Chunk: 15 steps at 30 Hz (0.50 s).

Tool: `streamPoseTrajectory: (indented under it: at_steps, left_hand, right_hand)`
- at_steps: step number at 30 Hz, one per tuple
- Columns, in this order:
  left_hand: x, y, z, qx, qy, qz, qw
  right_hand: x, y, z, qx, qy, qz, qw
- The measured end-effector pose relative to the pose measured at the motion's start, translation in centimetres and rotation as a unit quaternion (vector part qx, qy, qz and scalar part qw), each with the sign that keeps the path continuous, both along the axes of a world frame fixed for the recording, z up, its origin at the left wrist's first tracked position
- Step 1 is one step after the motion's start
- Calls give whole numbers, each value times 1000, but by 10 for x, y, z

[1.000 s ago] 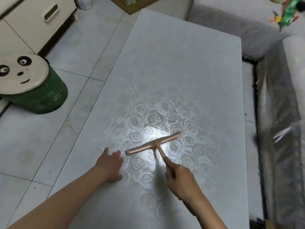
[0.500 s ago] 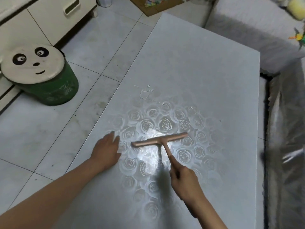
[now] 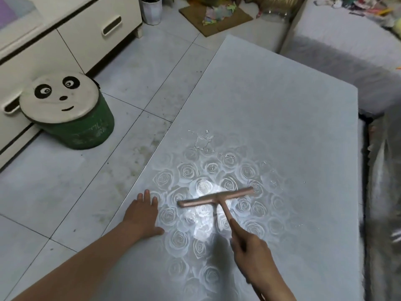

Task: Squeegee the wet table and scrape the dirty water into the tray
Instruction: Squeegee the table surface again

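Observation:
A pink T-shaped squeegee (image 3: 217, 197) lies blade-down on the grey rose-patterned table (image 3: 282, 105), over a bright glare patch. My right hand (image 3: 252, 250) grips its handle from the near side, index finger stretched along the shaft. My left hand (image 3: 143, 216) rests flat on the table near its left edge, fingers straight, just left of the blade. A small puddle and a trail of water drops (image 3: 204, 141) sit on the table beyond the blade. No tray is in view.
A green bucket stool with a panda-face lid (image 3: 71, 118) stands on the tiled floor at the left, by a white cabinet (image 3: 86, 33). A grey covered sofa (image 3: 347, 51) runs along the table's far and right sides. Cardboard and clutter (image 3: 214, 16) lie on the floor beyond.
The view has tilted up and left, showing more floor and cabinet. The squeegee blade has turned slightly toward level; both hands keep their hold and place on the table.

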State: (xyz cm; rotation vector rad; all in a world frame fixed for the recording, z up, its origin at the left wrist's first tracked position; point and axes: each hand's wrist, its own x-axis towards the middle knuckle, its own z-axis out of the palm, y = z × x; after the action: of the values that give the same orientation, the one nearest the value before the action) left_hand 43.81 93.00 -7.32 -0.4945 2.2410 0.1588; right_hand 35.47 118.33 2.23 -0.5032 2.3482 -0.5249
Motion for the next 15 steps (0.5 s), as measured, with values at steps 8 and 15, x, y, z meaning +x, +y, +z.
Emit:
streamPoseTrajectory:
  at_steps: [8,15]
  left_hand:
    - [-9,3,-1,-25,-22,-10,999]
    - [5,-8,0,51,-31,24,998]
  right_hand:
    - [-33,-52,0,-49,19,-24,998]
    - [6,27,12,-61,-18,-120,991]
